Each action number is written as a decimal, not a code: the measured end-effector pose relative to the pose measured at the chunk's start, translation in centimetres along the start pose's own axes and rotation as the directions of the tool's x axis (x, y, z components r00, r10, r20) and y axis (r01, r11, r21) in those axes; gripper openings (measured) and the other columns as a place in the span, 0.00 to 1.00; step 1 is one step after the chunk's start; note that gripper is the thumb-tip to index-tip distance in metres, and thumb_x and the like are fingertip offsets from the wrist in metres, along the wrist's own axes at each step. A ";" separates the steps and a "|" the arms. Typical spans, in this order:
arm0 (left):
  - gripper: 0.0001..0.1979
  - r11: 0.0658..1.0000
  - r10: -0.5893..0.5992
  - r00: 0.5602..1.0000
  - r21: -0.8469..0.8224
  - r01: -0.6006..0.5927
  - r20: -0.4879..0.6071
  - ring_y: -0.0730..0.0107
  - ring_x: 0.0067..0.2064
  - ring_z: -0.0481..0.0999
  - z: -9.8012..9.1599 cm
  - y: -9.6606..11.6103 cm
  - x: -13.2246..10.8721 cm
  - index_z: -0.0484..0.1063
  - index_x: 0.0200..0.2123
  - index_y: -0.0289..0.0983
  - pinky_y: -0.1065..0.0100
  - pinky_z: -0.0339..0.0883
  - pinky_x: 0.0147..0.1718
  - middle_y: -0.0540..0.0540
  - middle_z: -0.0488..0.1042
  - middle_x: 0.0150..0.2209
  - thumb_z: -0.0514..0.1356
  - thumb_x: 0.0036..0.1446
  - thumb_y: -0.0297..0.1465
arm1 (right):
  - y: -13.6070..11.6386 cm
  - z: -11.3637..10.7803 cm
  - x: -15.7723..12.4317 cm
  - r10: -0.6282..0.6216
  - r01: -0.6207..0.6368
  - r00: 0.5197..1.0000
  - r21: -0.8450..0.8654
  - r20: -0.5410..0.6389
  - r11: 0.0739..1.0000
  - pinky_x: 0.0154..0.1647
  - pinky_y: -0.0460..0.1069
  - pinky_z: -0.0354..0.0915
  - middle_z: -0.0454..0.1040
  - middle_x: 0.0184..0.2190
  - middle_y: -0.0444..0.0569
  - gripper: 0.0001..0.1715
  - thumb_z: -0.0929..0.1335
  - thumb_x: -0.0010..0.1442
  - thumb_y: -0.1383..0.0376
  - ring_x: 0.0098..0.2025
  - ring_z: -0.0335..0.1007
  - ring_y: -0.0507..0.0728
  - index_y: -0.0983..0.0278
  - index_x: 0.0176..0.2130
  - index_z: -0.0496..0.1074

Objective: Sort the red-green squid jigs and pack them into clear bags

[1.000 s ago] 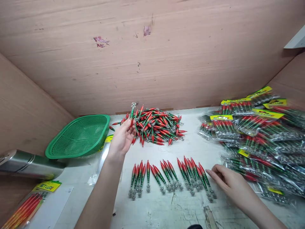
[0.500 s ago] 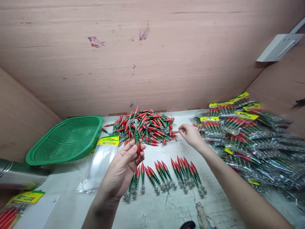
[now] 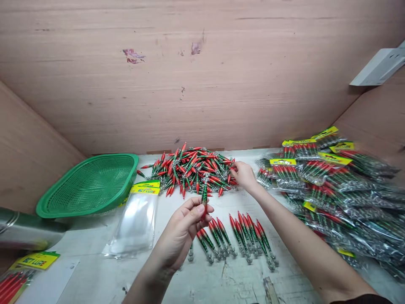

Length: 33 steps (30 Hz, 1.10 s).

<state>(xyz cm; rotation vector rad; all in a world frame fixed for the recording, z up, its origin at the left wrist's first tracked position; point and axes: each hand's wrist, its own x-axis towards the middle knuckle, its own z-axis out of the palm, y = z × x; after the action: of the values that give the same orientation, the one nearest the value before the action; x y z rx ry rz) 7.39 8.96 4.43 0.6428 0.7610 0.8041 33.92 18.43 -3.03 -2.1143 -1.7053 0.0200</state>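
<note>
A red-and-green squid jig (image 3: 204, 195) is pinched in my left hand (image 3: 182, 226), its hook crown pointing up and its red end between thumb and fingers. At the right edge of a heap of the same squid jigs (image 3: 190, 169), my right hand (image 3: 245, 175) has its fingertips closed, with a red tip showing at them; the rest of what it grips is partly hidden. On the table (image 3: 228, 278) below, more jigs (image 3: 248, 232) lie in small groups, hooks toward me. My left hand covers the leftmost of these.
A green plastic basket (image 3: 88, 185) stands at the left, beside clear bags (image 3: 136, 223) with yellow headers. Filled packs (image 3: 332, 190) are piled at the right. A metal cylinder (image 3: 28, 230) and a pack of red lures (image 3: 19, 283) sit at lower left. A board wall (image 3: 177, 84) rises behind.
My left hand has moved right with the squid jig, now in front of the heap's right part. My right hand has reached left to the heap's edge, its fingers now among the jigs.
</note>
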 end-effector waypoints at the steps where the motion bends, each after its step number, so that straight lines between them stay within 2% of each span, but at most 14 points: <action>1: 0.15 1.000 -0.003 1.000 0.001 0.003 0.000 0.76 0.32 0.72 0.0 -0.1 0.0 0.73 0.35 0.35 0.73 0.66 0.36 0.48 0.76 0.32 0.70 0.44 0.32 | 0.3 0.0 0.1 -0.012 0.012 1.000 0.012 -0.012 1.000 0.41 0.53 0.70 0.74 0.40 0.48 0.11 0.66 0.64 0.60 0.39 0.72 0.53 0.66 0.42 0.71; 8: 0.13 1.000 -0.005 1.000 0.016 0.005 0.013 0.77 0.32 0.71 -0.3 -0.3 0.2 0.72 0.36 0.35 0.73 0.65 0.36 0.47 0.76 0.34 0.69 0.47 0.32 | 1.8 0.0 0.1 -0.073 0.087 0.985 0.084 -0.159 0.993 0.42 0.53 0.68 0.74 0.36 0.47 0.10 0.64 0.66 0.62 0.38 0.71 0.53 0.67 0.38 0.71; 14: 0.16 0.995 0.059 0.998 0.079 -0.058 -0.019 0.75 0.32 0.70 0.0 -0.4 0.3 0.73 0.34 0.36 0.71 0.64 0.37 0.48 0.75 0.32 0.71 0.43 0.34 | 0.9 -0.4 0.7 -0.154 0.183 0.961 0.112 -0.228 0.977 0.43 0.52 0.63 0.74 0.36 0.55 0.12 0.60 0.65 0.64 0.40 0.70 0.60 0.65 0.36 0.71; 20: 0.23 0.979 0.147 0.986 0.156 -0.133 -0.080 0.73 0.34 0.69 -0.1 -0.8 0.6 0.75 0.40 0.36 0.70 0.63 0.37 0.49 0.71 0.32 0.73 0.38 0.35 | 1.1 -2.3 2.5 -0.135 0.190 0.949 0.175 -0.286 0.966 0.41 0.52 0.62 0.74 0.34 0.56 0.11 0.61 0.63 0.63 0.38 0.69 0.61 0.63 0.32 0.70; 24: 0.24 0.967 0.167 0.983 0.206 -0.147 -0.083 0.75 0.32 0.67 -0.4 -1.1 0.9 0.75 0.42 0.35 0.71 0.63 0.36 0.50 0.70 0.30 0.72 0.40 0.36 | 1.8 -4.2 2.9 -0.074 0.170 0.937 0.261 -0.341 0.950 0.40 0.53 0.62 0.74 0.32 0.55 0.10 0.63 0.60 0.61 0.36 0.69 0.60 0.62 0.29 0.69; 27: 0.21 0.964 0.179 0.981 0.215 -0.158 -0.081 0.76 0.32 0.66 -0.4 -1.3 1.0 0.75 0.39 0.35 0.71 0.63 0.35 0.51 0.70 0.30 0.72 0.41 0.36 | 2.2 -5.3 2.0 0.004 0.146 0.922 0.358 -0.387 0.922 0.39 0.54 0.63 0.74 0.29 0.52 0.10 0.66 0.57 0.59 0.33 0.69 0.59 0.62 0.27 0.67; 29: 0.20 0.963 0.188 0.979 0.212 -0.167 -0.084 0.75 0.32 0.67 -0.3 -1.4 1.0 0.74 0.38 0.36 0.71 0.63 0.35 0.51 0.69 0.30 0.72 0.41 0.36 | 2.2 -5.8 0.5 0.085 0.125 0.904 0.448 -0.418 0.885 0.38 0.54 0.65 0.74 0.30 0.52 0.10 0.66 0.57 0.57 0.32 0.70 0.59 0.62 0.30 0.67; 31: 0.19 0.960 0.194 0.978 0.222 -0.173 -0.079 0.75 0.33 0.67 -0.2 -1.5 0.9 0.73 0.38 0.36 0.71 0.63 0.35 0.52 0.69 0.30 0.71 0.42 0.35 | 1.9 -6.3 -1.5 0.157 0.109 0.899 0.555 -0.410 0.825 0.33 0.53 0.66 0.74 0.30 0.51 0.12 0.65 0.58 0.55 0.31 0.71 0.58 0.61 0.34 0.66; 33: 0.19 0.957 0.192 0.979 0.234 -0.171 -0.069 0.75 0.32 0.67 -0.1 -1.5 0.8 0.72 0.38 0.36 0.71 0.63 0.35 0.52 0.68 0.30 0.71 0.43 0.35 | 1.0 -6.7 -4.0 0.182 0.107 0.914 0.649 -0.362 0.753 0.29 0.52 0.68 0.75 0.29 0.49 0.13 0.65 0.60 0.54 0.29 0.73 0.57 0.61 0.35 0.65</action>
<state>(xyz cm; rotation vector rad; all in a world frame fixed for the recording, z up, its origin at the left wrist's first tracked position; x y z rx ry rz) 8.22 8.82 2.95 0.8966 0.8944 0.9274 35.64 12.44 1.79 -1.4803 -1.1629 0.1621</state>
